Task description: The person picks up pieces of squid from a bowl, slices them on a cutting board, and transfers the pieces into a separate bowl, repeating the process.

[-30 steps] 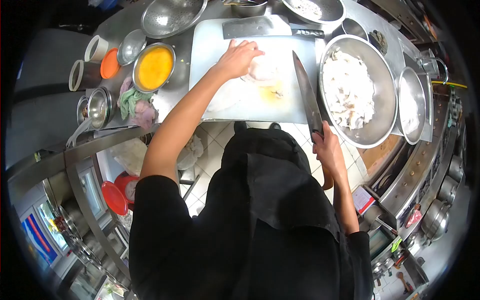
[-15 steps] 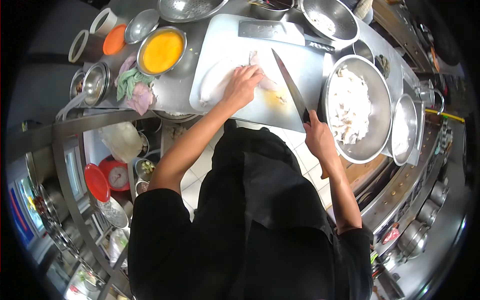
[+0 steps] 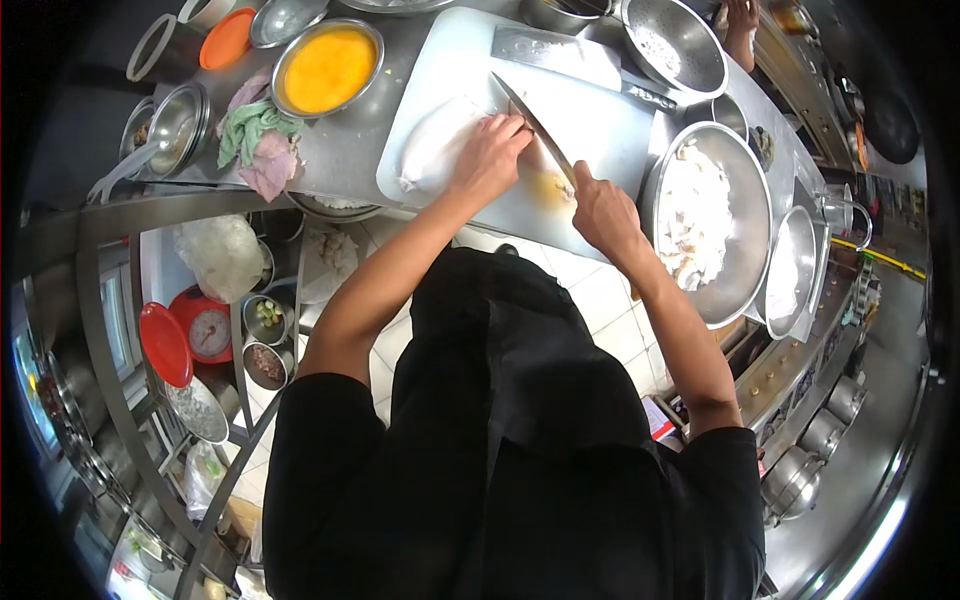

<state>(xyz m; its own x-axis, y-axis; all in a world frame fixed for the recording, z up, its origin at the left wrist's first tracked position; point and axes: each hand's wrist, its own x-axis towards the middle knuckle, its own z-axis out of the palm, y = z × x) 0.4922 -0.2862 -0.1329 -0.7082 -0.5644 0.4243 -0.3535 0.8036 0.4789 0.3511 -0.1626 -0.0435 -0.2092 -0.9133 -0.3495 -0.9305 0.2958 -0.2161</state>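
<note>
My right hand (image 3: 605, 212) is wrapped round the handle of a long-bladed knife (image 3: 541, 134). Its blade slants up and left, right beside the fingertips of my left hand (image 3: 492, 157). With bent fingers, the left hand holds down a strip of pale raw meat (image 3: 535, 155) on the white cutting board (image 3: 612, 125). A larger smooth white piece of raw meat (image 3: 435, 140) lies left of that hand. Yellowish liquid and small scraps (image 3: 560, 190) are on the board near the knife handle. A cleaver (image 3: 560, 56) rests flat across the board's far side.
Right of the board stands a big steel bowl (image 3: 745, 245) of cut white pieces, with another bowl (image 3: 800, 250) beyond. A colander (image 3: 700, 50) is at the far right. On the left are a bowl of yellow liquid (image 3: 328, 68) and crumpled cloths (image 3: 262, 150). Another person's hand (image 3: 741, 20) shows at top right.
My right hand has brought the knife up and left, from the board's right edge to beside my left fingers. My left hand still holds the meat. The view has shifted slightly.
</note>
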